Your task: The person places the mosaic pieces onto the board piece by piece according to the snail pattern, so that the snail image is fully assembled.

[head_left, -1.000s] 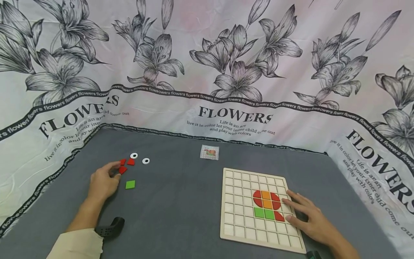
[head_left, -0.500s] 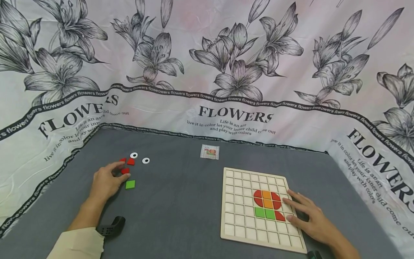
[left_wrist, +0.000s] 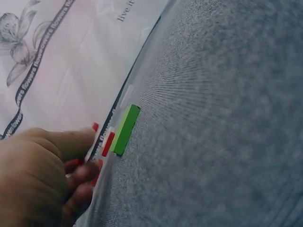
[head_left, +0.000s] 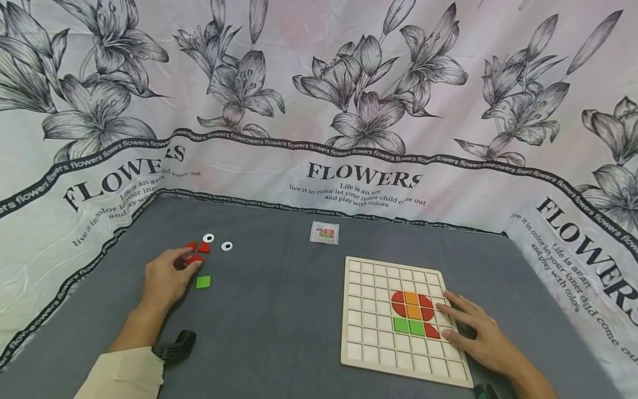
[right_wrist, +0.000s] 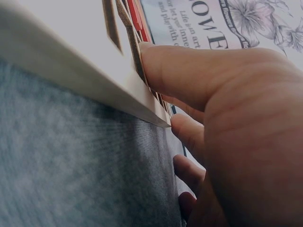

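Observation:
My left hand [head_left: 166,277] pinches a red quarter-circle tile [head_left: 196,259] between thumb and fingers at the left of the table. Close by lie two more red tiles, one partly behind the fingertips and the other [head_left: 204,247] in plain sight. A green square tile [head_left: 203,282] lies just nearer, and shows edge-on in the left wrist view. My right hand [head_left: 480,335] rests on the right edge of a wooden grid board [head_left: 366,332], thumb and fingers extended. Red, orange and green tiles [head_left: 416,327] sit in some of its cells.
Two white ring-like discs with black centres [head_left: 227,246] lie beyond the red tiles. A small printed pattern card [head_left: 324,233] lies near the back. Flower-printed cloth [head_left: 364,183] walls the grey table at the back and both sides.
My left thumb and fingers have come together on the nearest red tile, which has shifted slightly right and then away. My right hand and the board stay in place.

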`<action>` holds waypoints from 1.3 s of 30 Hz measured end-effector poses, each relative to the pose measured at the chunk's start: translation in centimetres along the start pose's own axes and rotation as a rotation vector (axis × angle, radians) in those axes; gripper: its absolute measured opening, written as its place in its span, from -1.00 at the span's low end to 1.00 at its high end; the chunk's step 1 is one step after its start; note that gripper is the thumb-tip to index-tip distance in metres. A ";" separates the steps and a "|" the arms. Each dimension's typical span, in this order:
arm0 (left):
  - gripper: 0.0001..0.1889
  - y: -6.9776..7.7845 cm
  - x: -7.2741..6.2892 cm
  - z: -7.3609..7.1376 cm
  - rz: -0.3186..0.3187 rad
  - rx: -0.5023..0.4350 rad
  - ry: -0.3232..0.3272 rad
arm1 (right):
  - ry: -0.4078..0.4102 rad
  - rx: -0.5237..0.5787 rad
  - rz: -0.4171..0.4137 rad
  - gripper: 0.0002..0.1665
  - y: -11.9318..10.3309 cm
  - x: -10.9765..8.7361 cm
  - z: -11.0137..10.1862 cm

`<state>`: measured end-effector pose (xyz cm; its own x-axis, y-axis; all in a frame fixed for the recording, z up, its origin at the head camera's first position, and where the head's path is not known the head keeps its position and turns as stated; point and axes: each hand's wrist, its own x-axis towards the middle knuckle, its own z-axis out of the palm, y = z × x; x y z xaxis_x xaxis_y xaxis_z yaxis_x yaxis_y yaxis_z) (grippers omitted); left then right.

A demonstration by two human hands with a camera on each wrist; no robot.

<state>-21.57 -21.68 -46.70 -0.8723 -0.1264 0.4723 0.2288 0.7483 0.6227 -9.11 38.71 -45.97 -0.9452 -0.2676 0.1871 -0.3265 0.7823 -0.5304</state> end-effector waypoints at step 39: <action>-0.73 1.7 1.8 0.7 -0.193 0.039 -0.115 | 0.013 -0.001 -0.008 -0.42 0.0 0.0 0.0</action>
<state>-23.02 -20.16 -45.22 -0.9423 -0.1961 0.2714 0.0380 0.7427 0.6686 -9.08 38.72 -46.00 -0.9423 -0.2667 0.2024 -0.3343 0.7804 -0.5284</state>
